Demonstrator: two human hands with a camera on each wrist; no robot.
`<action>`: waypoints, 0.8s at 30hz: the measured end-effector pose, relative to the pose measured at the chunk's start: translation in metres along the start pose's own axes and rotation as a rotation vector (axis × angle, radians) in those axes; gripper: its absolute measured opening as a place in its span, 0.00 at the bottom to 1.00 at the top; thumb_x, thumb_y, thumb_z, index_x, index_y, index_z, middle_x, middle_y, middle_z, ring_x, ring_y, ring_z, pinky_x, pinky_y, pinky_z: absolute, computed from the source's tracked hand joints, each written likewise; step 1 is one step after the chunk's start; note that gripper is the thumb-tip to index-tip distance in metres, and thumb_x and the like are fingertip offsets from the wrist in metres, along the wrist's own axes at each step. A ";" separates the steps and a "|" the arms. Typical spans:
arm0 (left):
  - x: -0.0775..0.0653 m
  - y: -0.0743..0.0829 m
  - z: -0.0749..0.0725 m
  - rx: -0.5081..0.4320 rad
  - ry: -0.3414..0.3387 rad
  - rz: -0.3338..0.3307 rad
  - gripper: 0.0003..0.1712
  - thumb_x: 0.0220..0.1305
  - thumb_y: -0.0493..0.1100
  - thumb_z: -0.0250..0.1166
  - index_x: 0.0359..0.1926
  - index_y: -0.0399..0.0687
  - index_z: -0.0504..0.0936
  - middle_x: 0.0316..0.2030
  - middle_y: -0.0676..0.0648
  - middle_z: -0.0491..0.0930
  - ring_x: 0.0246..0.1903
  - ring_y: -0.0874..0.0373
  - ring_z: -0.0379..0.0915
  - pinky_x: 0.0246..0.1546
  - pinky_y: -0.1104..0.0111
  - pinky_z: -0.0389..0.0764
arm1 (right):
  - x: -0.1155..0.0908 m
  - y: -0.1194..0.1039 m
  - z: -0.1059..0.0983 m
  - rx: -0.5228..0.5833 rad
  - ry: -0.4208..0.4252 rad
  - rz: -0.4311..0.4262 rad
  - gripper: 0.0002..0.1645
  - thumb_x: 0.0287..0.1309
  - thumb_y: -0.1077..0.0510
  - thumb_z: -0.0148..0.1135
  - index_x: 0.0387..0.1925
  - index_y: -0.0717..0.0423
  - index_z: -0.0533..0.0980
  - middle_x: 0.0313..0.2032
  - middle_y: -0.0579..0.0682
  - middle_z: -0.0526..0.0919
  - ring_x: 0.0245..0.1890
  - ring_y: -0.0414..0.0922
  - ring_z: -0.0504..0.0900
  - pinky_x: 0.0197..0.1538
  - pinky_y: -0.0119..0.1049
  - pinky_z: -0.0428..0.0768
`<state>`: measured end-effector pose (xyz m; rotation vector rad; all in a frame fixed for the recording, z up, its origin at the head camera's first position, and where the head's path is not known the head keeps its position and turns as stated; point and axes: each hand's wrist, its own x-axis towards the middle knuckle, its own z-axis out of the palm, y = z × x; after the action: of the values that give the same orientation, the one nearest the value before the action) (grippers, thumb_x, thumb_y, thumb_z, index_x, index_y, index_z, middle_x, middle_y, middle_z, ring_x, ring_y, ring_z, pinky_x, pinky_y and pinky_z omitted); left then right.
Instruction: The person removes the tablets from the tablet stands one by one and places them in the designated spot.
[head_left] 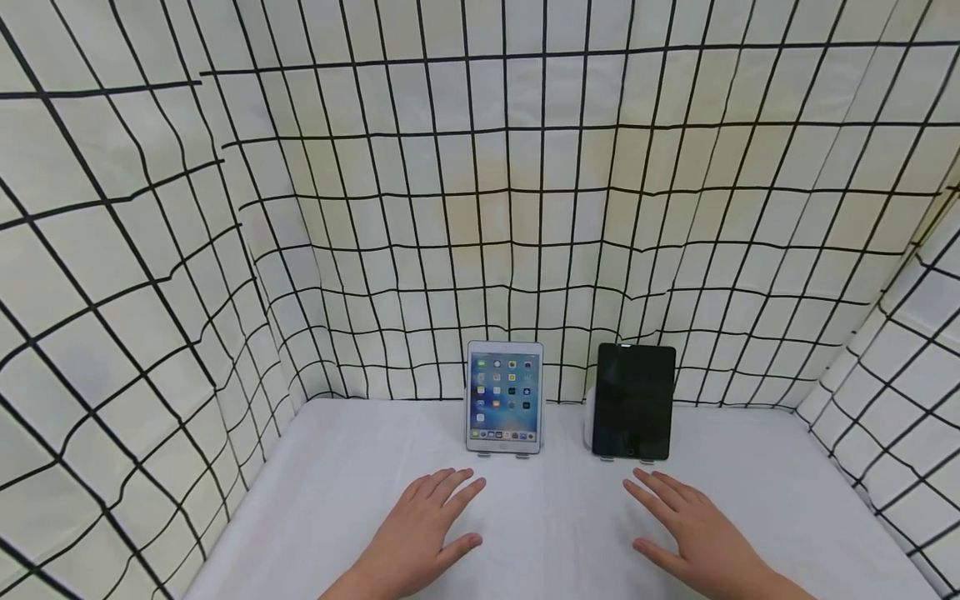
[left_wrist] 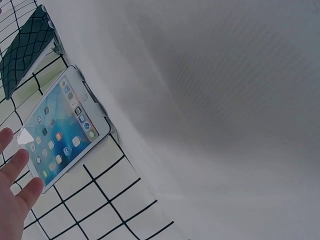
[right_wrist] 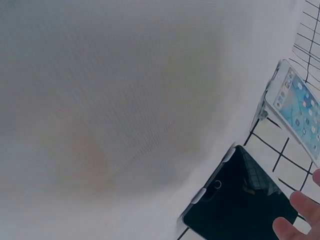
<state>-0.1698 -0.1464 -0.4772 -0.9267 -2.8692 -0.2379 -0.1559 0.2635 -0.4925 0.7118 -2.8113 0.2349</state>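
Note:
A white tablet point(head_left: 504, 398) with a lit screen of app icons stands propped upright near the back of the white table. To its right, a black tablet point(head_left: 633, 402) with a dark screen leans on a similar stand. My left hand point(head_left: 422, 533) is held in front of the white tablet, fingers spread, holding nothing. My right hand point(head_left: 693, 533) is in front of the black tablet, its fingers likewise spread and holding nothing. In the left wrist view, fingertips point(left_wrist: 31, 192) overlap the lit tablet's edge; in the right wrist view, fingertips point(right_wrist: 286, 230) appear before the dark screen.
A white cloth covers the table point(head_left: 555, 533). White walls with a black grid pattern point(head_left: 420, 225) surround it at the back and both sides. Small stand feet point(head_left: 647, 461) jut out beneath the black tablet.

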 end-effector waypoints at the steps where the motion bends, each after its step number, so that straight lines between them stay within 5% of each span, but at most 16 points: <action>1: 0.000 0.000 0.000 -0.001 0.004 -0.002 0.41 0.69 0.75 0.38 0.75 0.62 0.61 0.70 0.52 0.64 0.68 0.52 0.59 0.67 0.50 0.62 | 0.001 0.000 0.001 0.005 0.000 0.007 0.44 0.59 0.31 0.62 0.73 0.37 0.64 0.70 0.45 0.68 0.66 0.52 0.69 0.61 0.58 0.72; 24: 0.019 0.000 0.008 -0.069 0.086 -0.119 0.42 0.69 0.76 0.38 0.73 0.60 0.64 0.69 0.52 0.66 0.67 0.52 0.61 0.64 0.49 0.66 | 0.020 -0.001 0.008 0.112 -0.037 0.142 0.42 0.59 0.36 0.65 0.71 0.43 0.66 0.68 0.48 0.71 0.64 0.52 0.72 0.61 0.59 0.73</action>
<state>-0.1854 -0.1344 -0.4818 -0.7377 -2.8555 -0.3811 -0.1738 0.2522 -0.4950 0.5450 -2.9057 0.4110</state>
